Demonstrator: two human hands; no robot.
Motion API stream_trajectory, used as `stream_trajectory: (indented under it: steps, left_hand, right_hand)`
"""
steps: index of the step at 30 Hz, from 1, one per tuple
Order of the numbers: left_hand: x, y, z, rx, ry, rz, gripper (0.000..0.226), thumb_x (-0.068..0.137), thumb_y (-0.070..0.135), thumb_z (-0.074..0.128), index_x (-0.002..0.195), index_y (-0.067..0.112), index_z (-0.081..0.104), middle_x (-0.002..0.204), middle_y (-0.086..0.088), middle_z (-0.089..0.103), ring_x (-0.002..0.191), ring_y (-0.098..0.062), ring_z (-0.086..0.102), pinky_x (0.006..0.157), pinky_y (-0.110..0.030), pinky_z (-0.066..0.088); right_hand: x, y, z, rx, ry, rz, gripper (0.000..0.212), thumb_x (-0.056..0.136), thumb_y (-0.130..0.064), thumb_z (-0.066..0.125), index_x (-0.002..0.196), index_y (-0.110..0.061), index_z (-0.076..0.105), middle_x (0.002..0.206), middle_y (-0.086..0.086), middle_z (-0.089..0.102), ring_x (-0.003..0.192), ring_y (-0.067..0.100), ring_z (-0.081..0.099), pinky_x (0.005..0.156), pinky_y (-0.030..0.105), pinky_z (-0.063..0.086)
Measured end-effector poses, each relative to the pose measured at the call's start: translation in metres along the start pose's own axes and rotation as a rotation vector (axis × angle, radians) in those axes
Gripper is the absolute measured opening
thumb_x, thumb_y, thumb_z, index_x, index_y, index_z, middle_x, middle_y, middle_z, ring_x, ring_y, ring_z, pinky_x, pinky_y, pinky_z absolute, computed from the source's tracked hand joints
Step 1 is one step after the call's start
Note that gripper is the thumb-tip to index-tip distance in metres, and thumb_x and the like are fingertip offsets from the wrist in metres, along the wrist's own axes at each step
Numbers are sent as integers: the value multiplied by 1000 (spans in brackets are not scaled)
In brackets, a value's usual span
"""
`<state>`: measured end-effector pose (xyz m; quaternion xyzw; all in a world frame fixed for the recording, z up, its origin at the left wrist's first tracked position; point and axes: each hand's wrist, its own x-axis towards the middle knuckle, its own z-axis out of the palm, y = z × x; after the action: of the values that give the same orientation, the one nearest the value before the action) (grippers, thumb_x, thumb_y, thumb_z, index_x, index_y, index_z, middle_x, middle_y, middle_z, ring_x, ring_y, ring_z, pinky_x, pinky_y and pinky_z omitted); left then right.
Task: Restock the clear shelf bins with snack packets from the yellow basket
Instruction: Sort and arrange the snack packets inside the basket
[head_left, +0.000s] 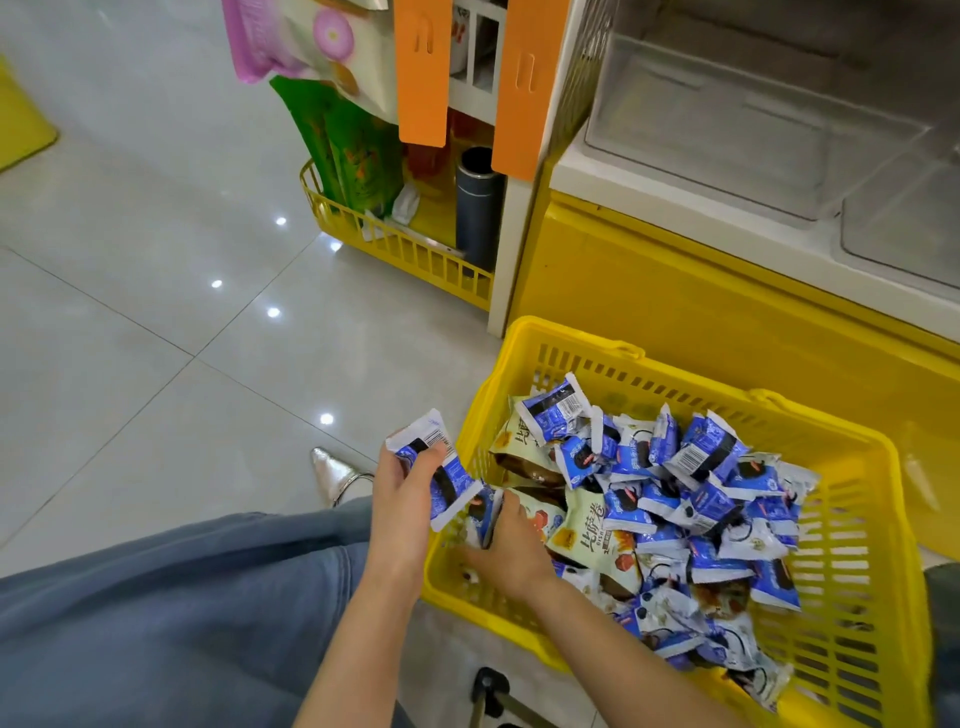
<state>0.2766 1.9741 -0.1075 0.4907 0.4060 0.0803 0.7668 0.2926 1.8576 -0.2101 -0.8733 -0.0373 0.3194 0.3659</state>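
Bright, even overhead light. Ceiling spots mirror as small white dots on the glossy floor (130, 260). Shadows soft and weak. Clear bins (727, 130) hazy, low contrast, mild glare. Wide-angle bowing on the shelf (675, 312) lines and yellow basket (857, 545) rim. Corners slightly soft, centre sharp.

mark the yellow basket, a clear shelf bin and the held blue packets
yellow basket (571, 339), head view, far rim
clear shelf bin (717, 145), head view, its floor
blue snack packets (422, 435), head view, top wrapper

Glossy floor tiles (130, 260); slotted plastic yellow basket (857, 545).
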Motion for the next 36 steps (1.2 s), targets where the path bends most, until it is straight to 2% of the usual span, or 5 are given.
stream_trajectory:
  steps: [8,14,21,26,36]
  left_hand:
    - [6,-4,-3,12,47,-18,29,87,22,60,115,19,53,104,-8,66,86,-18,67,55,-22,54]
    - [-1,-8,10,134,-62,12,18,89,16,57,97,32,52,97,6,65,80,-6,66,57,-18,52]
    - [-28,-35,94,452,-423,38,29,91,12,56,111,22,37,101,11,55,87,2,56,59,-7,46]
    - [-37,-59,201,709,-629,186,36,92,26,57,121,12,41,118,-6,49,94,-15,47,78,-23,36]
    - [-31,-97,261,1329,-791,558,38,97,22,45,134,11,41,131,-9,40,118,-24,44,100,-36,38]
  right_hand:
    - [-9,26,-49,387,-158,49,43,85,1,60,107,-34,49,103,-10,61,92,2,62,67,12,50]
    - [-39,37,-107,423,-68,57,43,89,-10,62,106,-46,44,110,-18,50,98,5,59,67,15,47]
    - [-76,36,-217,492,369,-58,40,88,-13,62,112,-40,45,107,-24,49,81,-18,56,64,12,41]
    - [-74,65,-272,614,711,-27,33,91,-11,58,117,-27,46,111,-5,54,91,11,58,64,26,46]
    - [-60,132,-284,-138,397,306,52,91,-18,59,138,-10,39,134,11,51,107,26,57,84,33,43]
